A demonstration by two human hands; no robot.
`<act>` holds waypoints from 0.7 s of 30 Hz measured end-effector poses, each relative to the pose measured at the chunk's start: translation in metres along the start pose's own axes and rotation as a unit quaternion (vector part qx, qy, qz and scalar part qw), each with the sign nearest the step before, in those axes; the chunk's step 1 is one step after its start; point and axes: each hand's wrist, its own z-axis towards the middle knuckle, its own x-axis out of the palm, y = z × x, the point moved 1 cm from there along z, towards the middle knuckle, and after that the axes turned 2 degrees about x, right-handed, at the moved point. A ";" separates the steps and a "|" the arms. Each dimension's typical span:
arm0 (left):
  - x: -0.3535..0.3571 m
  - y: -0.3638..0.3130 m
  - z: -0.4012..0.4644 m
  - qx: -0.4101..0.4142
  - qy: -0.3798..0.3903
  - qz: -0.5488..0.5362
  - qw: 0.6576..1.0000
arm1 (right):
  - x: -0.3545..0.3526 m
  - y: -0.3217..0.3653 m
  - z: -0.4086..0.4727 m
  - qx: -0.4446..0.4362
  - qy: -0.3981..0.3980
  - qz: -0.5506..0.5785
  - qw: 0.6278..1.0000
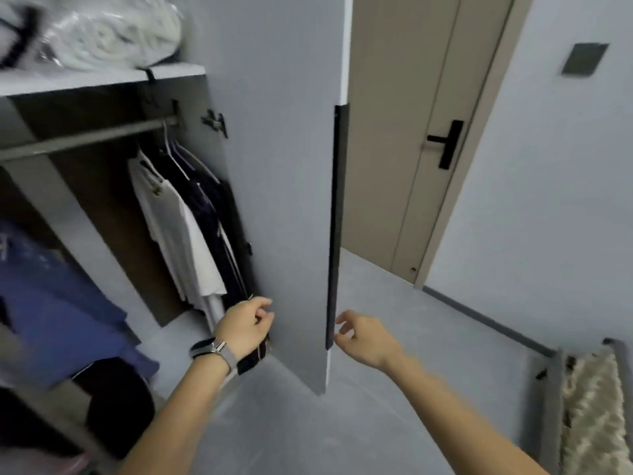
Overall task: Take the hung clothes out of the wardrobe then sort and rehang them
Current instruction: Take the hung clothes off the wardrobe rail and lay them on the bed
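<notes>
The wardrobe door [287, 200] stands open, edge-on to me, with a long black handle strip [334, 234] down its edge. On the rail [85, 137] inside hang a white shirt [178, 234] and several dark garments [219, 228], pushed to the right end. My left hand [245, 325], with a watch on the wrist, hovers by the door's inner face near the dark garments' hems, fingers loosely curled and holding nothing. My right hand [363, 337] is at the lower end of the handle strip, fingers relaxed, fingertips just at the strip.
A shelf [102, 78] above the rail carries bagged white bedding [113, 29]. Blue clothing [58, 303] and a dark item [116, 406] lie at the lower left. A beige room door [411, 132] is behind. A fluffy beige cover on a grey frame [589, 416] sits at the right.
</notes>
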 end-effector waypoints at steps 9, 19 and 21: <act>-0.107 0.096 0.077 -0.128 -0.084 -0.011 0.988 | 0.030 0.155 0.165 -0.155 0.102 0.018 0.982; -0.152 0.135 0.129 -0.210 -0.165 -0.058 0.962 | 0.055 0.235 0.287 -0.222 0.166 0.059 0.959; -0.167 0.148 0.128 -0.225 -0.189 -0.068 0.954 | 0.055 0.263 0.310 -0.243 0.169 0.055 0.954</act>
